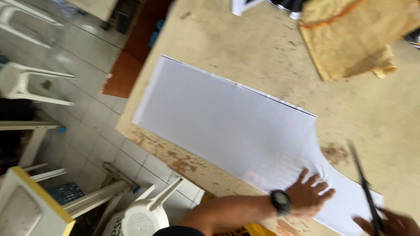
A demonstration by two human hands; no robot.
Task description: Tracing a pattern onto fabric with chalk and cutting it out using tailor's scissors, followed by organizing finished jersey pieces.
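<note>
The sheet (227, 118) lies flat on the table (376, 122), one end cut to a curve; the left hand (309, 196) presses it down beside that curve, fingers spread wide; the right hand (389, 225), at the frame's corner, grips scissors (363, 183), blades near-closed and blurred; best keep the left palm firm and near the cut line, fingers clear of the blades.

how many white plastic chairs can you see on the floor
3 clearly: one chair top left, one at the left edge, one tipped below the table. More may be hidden among the pale frames bottom left.
</note>
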